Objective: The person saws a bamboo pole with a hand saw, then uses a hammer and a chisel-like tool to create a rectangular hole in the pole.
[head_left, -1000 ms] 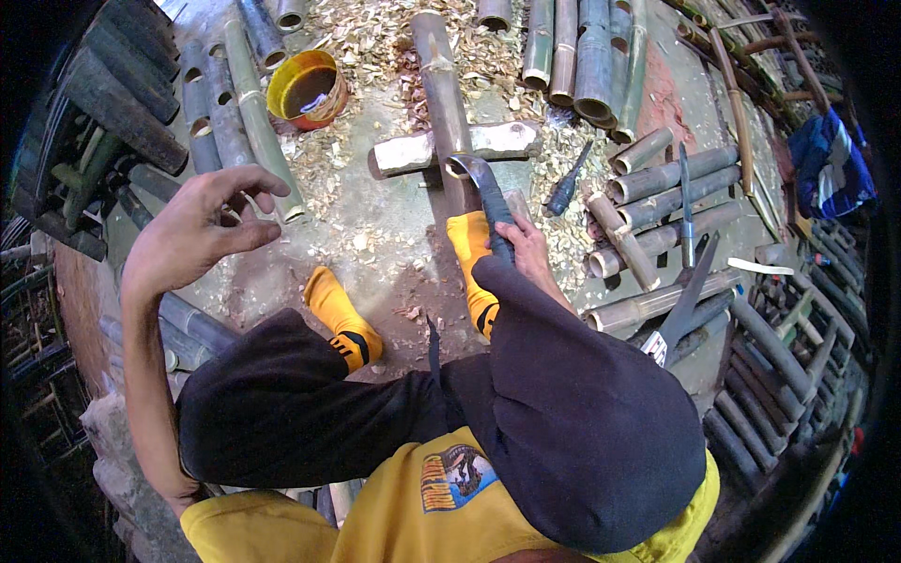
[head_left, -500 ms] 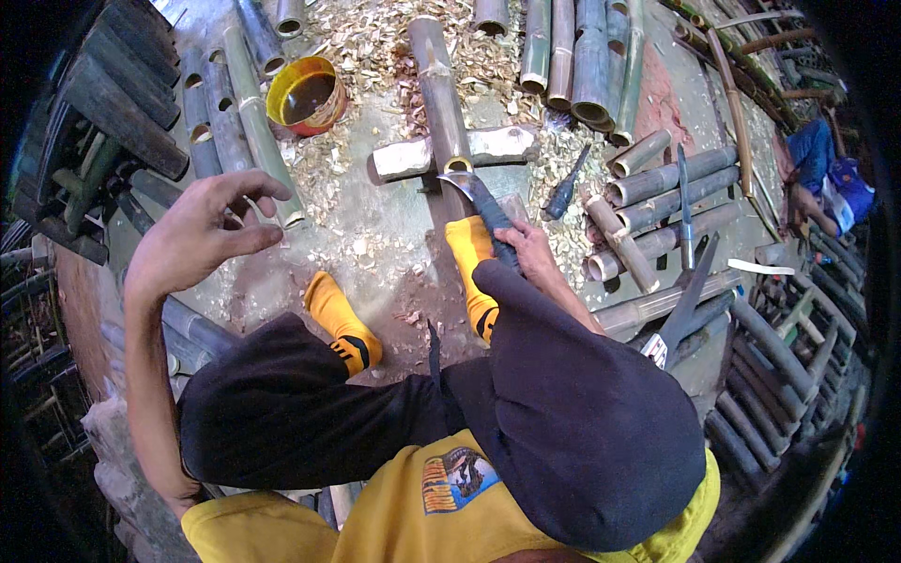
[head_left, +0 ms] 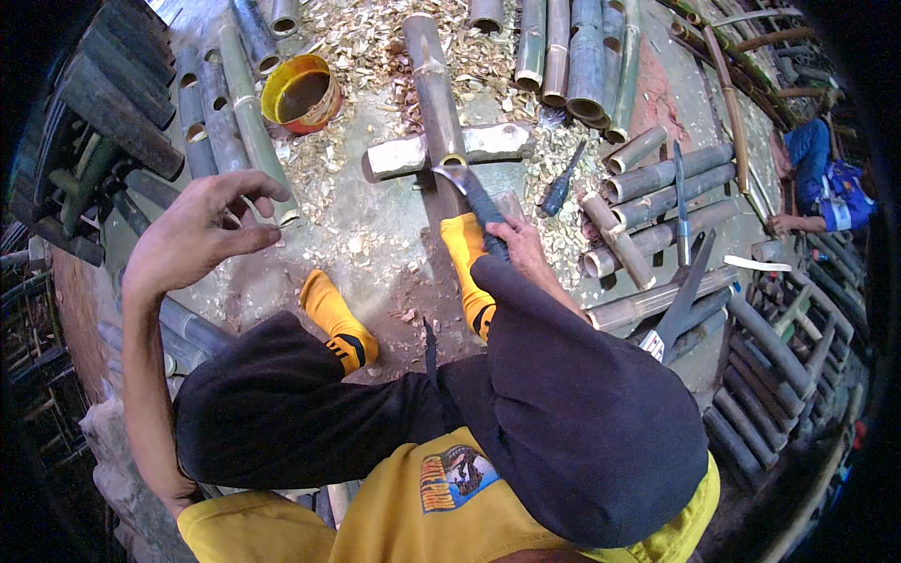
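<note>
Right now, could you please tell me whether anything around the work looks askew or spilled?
Yes: pale shavings lie strewn across the floor rather than gathered together. Also, to the right of the right hand, one short bamboo piece lies crosswise to the neighbouring bamboo lengths, which run roughly parallel.

Near, on my yellow shirt (head_left: 375, 518): picture print (head_left: 466, 477), orange lettering down its left side. On my left yellow sock (head_left: 326, 302) and right yellow sock (head_left: 462, 246): dark letter-like marks, too small for reading.
</note>
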### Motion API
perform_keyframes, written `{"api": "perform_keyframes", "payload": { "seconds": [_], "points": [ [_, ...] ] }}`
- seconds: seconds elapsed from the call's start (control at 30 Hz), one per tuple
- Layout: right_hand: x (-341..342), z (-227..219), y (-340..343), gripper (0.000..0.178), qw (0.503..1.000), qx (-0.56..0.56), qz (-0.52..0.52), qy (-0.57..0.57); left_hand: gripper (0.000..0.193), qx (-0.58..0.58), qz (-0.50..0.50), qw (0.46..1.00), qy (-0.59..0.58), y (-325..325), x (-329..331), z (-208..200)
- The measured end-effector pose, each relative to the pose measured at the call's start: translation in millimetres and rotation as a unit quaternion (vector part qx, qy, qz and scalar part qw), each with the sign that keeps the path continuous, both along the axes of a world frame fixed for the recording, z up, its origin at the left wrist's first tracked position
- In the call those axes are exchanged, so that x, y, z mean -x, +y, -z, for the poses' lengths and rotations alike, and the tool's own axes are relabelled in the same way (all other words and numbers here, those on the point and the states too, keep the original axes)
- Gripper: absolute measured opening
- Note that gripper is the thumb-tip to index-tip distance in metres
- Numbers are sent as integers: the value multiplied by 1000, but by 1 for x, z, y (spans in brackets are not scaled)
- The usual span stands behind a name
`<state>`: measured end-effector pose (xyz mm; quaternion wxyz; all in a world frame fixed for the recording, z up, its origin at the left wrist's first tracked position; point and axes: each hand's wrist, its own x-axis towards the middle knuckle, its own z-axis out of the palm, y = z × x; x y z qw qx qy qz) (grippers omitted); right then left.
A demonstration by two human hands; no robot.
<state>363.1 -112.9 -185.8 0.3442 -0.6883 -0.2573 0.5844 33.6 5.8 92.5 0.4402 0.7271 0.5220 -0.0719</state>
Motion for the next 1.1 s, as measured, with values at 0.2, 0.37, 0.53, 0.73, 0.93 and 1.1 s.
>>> {"api": "perform_keyframes", "payload": {
  "seconds": [0.2, 0.37, 0.53, 0.73, 0.93, 1.1],
  "points": [
    [10, -22, 6, 50, 998, 11, -9, 61, 33, -24, 3, 1000, 7, -3, 7, -1],
    [-9, -29, 2, 39, 997, 8, 3, 73, 36, -21, 3, 1000, -7, -5, 9, 0],
    [-16, -50, 5, 31, 993, 13, 42, 105, 36, -36, 15, 999, 6, -6, 6, -2],
    [-30, -76, -7, 37, 992, -40, 54, 107, 35, -49, 94, 994, 15, 2, -4, 24],
    [-38, -109, 57, 66, 996, -64, -54, 38, 47, 91, 380, 909, 147, 23, -68, 140],
    [-51, -94, 62, 63, 923, -107, -253, -268, 80, 247, 134, 922, -266, 18, -161, 203]
  ]
}}
